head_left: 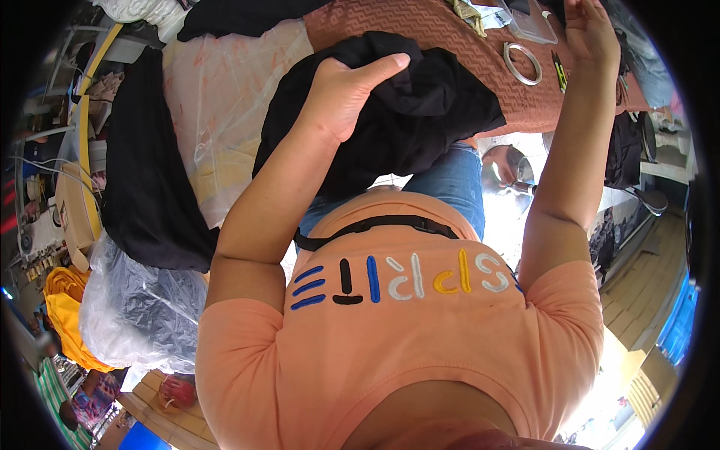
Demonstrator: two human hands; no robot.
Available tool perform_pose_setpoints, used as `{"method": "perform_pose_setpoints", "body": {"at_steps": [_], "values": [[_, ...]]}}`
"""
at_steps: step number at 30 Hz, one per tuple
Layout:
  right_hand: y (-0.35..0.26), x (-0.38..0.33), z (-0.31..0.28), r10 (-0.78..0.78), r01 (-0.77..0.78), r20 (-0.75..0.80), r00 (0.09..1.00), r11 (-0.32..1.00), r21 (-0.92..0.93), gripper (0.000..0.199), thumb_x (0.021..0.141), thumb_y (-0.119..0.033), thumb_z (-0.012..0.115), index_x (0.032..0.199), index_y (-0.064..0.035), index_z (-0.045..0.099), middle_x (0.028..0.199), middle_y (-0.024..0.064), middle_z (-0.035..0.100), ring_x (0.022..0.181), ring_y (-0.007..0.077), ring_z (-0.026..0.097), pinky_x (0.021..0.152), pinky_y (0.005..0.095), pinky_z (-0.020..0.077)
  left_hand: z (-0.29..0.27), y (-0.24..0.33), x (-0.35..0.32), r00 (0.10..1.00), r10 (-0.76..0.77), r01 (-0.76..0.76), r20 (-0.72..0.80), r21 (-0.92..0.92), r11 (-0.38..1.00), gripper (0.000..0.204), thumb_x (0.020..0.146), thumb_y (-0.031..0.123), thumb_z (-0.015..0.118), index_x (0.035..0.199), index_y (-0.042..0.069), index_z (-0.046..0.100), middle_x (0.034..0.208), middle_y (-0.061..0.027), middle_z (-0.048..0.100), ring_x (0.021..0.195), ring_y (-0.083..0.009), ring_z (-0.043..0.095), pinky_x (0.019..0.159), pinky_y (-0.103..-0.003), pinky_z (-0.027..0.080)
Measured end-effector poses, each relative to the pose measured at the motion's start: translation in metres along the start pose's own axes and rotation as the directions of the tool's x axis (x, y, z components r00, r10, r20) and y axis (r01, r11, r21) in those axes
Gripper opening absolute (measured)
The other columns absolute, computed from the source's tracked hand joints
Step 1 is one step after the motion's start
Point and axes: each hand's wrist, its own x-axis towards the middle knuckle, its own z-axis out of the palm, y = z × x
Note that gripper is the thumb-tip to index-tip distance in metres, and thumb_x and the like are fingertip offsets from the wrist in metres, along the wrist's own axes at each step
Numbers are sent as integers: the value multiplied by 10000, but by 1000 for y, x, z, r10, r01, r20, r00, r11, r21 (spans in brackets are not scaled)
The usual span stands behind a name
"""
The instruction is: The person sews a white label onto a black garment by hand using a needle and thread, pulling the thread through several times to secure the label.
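Note:
A bundle of black cloth (427, 90) lies gathered at the near edge of the table and hangs over my lap. My left hand (341, 94) is closed on its folds, with the thumb lying on top and the other fingers hidden by the cloth. Away from the cloth, my right hand (592, 37) is raised at the far right, its fingers loosely bent and partly cut off by the upper edge. I see nothing in its palm. Closest to it are yellow-and-black thread snips (559, 73) and a pale ring-shaped roll (523, 64), both lying on the table.
A brown patterned cloth (480, 45) covers the table. A clear plastic box (532, 22) stands at the far right. Clear plastic sheeting (232, 82) spreads on the left, beside another black cloth (146, 165). Plastic-wrapped goods (142, 307) sit at my left side.

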Motion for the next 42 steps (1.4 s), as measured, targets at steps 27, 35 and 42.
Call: {"method": "perform_pose_setpoints", "body": {"at_steps": [27,35,42], "values": [[42,-109,45,425,-364,284,860,899,-242,186,932,-163,565,1035,-20,624,894,-21,642,803,40,575,741,177,451,-11,71,40,799,-199,-46,567,388,920,230,901,229,568,932,8,626,860,-6,650,817,-92,620,754,-209,472],[-6,-108,68,3,52,133,991,911,-410,192,904,-122,601,1057,-8,618,977,37,649,934,85,589,832,205,439,57,146,37,783,-49,235,620,-223,946,389,967,281,442,1170,-42,514,1080,-132,624,985,-195,618,870,-310,498],[-138,-166,158,-344,652,591,730,611,-450,164,890,-44,567,1011,51,626,1000,112,659,905,156,615,812,255,467,115,228,14,606,164,-52,778,-167,985,576,925,452,458,1207,-51,456,1139,-166,570,1065,-216,562,900,-320,462]]}}
